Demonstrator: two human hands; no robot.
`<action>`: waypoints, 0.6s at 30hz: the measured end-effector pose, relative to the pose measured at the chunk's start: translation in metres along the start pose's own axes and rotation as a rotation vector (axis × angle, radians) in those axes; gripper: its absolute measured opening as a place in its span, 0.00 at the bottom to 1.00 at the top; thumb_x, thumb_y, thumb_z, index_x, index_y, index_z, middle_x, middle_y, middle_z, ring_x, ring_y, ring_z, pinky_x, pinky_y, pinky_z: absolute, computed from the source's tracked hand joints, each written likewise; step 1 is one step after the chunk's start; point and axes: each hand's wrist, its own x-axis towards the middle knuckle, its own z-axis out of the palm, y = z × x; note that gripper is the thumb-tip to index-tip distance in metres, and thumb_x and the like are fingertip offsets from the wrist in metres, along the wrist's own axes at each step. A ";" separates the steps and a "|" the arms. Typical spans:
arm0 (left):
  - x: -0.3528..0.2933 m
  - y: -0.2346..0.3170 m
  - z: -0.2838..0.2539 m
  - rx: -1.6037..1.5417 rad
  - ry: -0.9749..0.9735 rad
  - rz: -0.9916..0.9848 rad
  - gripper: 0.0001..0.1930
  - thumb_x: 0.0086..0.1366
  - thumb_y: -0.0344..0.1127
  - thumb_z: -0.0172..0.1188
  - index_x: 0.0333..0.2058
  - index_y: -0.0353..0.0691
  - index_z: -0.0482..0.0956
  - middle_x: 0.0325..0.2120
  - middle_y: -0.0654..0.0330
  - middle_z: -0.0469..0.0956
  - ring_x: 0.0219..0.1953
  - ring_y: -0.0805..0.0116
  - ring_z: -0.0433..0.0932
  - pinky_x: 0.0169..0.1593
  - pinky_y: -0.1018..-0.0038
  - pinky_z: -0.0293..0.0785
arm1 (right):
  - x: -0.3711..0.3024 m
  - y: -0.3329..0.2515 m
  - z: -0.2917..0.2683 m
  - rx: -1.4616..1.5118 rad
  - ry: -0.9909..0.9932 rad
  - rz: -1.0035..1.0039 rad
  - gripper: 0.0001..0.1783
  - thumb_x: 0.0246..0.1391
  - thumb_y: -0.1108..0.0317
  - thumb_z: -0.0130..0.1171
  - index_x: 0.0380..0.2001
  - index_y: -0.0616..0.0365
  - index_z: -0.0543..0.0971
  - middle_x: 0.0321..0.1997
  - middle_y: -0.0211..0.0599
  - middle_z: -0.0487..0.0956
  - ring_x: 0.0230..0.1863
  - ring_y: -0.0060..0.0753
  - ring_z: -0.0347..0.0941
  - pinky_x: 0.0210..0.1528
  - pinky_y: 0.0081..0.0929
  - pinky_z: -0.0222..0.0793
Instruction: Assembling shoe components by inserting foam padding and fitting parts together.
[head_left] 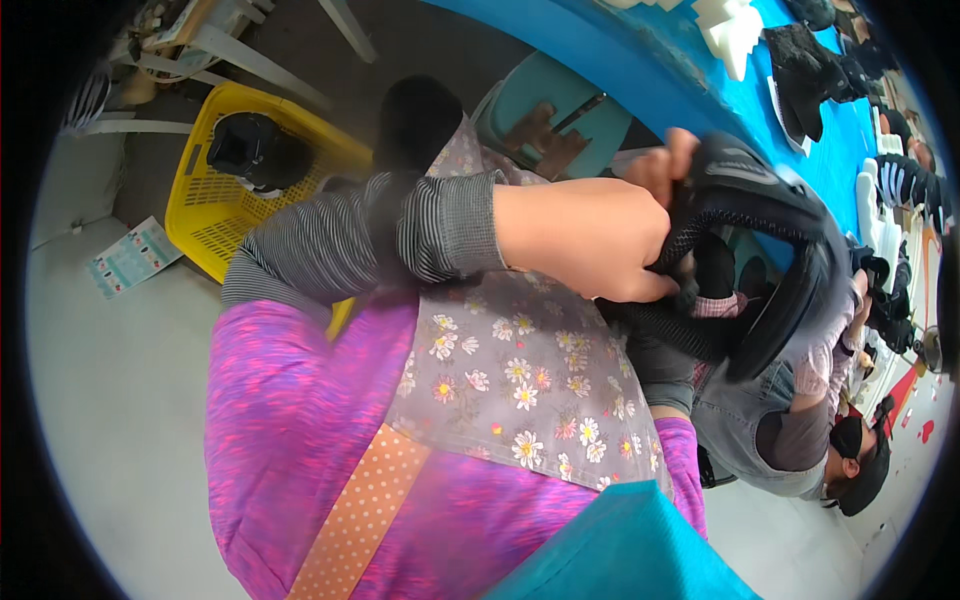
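Observation:
Above my lap is a black shoe (775,215) with a knit lining, blurred by motion and with its opening showing. My left hand (600,235), in a striped sleeve, is closed around the near end of the shoe. Just above it, a few bent fingers (665,165), which look like my right hand's, press against the shoe's edge. The rest of that hand is hidden behind the left hand and the shoe. Below the shoe, a grey flowered apron (530,375) covers my lap.
On the left stands a yellow basket (185,215) with a black shoe (258,150) inside. A teal tub or seat (610,135) bears brown pieces. The blue table (560,40) holds black shoes and white forms. A co-worker (800,440) sits at right.

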 end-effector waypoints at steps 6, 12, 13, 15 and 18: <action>-0.001 -0.016 -0.004 -0.220 -0.082 -0.215 0.20 0.63 0.49 0.61 0.25 0.35 0.80 0.13 0.60 0.76 0.14 0.68 0.75 0.23 0.72 0.71 | -0.012 0.048 -0.024 0.251 0.110 -0.067 0.17 0.62 0.55 0.58 0.30 0.54 0.67 0.23 0.27 0.68 0.27 0.23 0.64 0.26 0.22 0.59; 0.004 -0.034 -0.013 -0.032 0.189 -0.227 0.22 0.62 0.50 0.63 0.28 0.31 0.79 0.16 0.49 0.74 0.20 0.59 0.77 0.30 0.65 0.70 | -0.014 -0.004 -0.065 -0.082 -0.011 -0.119 0.17 0.56 0.57 0.66 0.35 0.49 0.66 0.26 0.32 0.71 0.32 0.27 0.67 0.33 0.25 0.63; 0.006 -0.039 -0.011 0.037 0.254 -0.143 0.22 0.61 0.49 0.63 0.27 0.31 0.79 0.17 0.47 0.74 0.20 0.54 0.76 0.29 0.64 0.70 | -0.016 -0.008 -0.069 -0.028 -0.092 -0.092 0.17 0.56 0.58 0.66 0.37 0.50 0.67 0.27 0.34 0.73 0.34 0.28 0.69 0.34 0.25 0.65; 0.004 -0.041 -0.013 0.096 0.337 -0.058 0.22 0.61 0.49 0.63 0.27 0.30 0.79 0.18 0.45 0.75 0.21 0.50 0.75 0.29 0.62 0.69 | -0.010 -0.024 -0.046 -0.922 -0.008 -0.354 0.35 0.48 0.72 0.71 0.56 0.62 0.64 0.44 0.54 0.78 0.41 0.40 0.78 0.48 0.31 0.77; 0.006 -0.040 -0.012 0.162 0.246 -0.099 0.17 0.58 0.42 0.61 0.25 0.30 0.79 0.18 0.45 0.76 0.21 0.48 0.75 0.29 0.62 0.71 | -0.008 -0.034 -0.056 -0.784 -0.024 -0.475 0.28 0.54 0.70 0.65 0.54 0.62 0.65 0.44 0.59 0.77 0.41 0.50 0.78 0.47 0.39 0.78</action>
